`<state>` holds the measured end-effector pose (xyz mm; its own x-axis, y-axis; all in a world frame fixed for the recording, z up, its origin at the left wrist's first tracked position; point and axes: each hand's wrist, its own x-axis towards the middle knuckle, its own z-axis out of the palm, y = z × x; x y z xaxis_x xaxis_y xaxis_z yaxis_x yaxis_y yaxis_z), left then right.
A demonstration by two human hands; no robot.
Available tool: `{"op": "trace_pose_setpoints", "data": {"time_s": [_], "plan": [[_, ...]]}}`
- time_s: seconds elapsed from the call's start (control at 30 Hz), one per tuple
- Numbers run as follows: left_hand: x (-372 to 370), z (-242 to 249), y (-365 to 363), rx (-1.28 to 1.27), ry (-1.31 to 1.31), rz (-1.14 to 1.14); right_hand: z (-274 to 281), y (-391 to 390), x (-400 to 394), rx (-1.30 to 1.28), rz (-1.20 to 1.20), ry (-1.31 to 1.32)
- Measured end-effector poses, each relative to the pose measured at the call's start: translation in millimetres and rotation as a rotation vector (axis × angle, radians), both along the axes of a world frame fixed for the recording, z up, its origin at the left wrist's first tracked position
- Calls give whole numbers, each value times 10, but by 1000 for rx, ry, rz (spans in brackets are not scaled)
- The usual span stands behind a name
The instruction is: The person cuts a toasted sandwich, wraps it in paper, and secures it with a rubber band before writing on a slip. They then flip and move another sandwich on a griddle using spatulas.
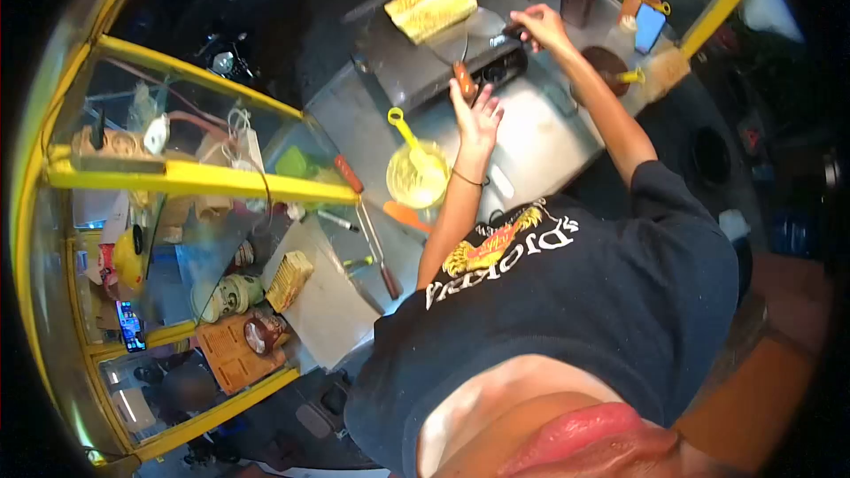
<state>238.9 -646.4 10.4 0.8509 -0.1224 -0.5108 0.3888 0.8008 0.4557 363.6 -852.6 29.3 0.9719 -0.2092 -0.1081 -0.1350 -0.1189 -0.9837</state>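
head cam | steep downward fisheye | over wearer's shirt | near counter | single view
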Motion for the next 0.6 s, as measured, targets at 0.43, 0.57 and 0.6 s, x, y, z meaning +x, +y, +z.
{"op": "trace_pose_setpoints", "data": {"time_s": [0.43, 0.57, 0.6], "plan": [[354, 308, 368, 1146, -280, -34, -135, 24, 2172, -443, 334, -804], [613, 323, 623, 1411, -197, 49, 444, -54, 1635, -759, 605, -758], [540, 454, 695, 1489, -208, 16, 381, -181, 1612, -684, 587, -895]]}}
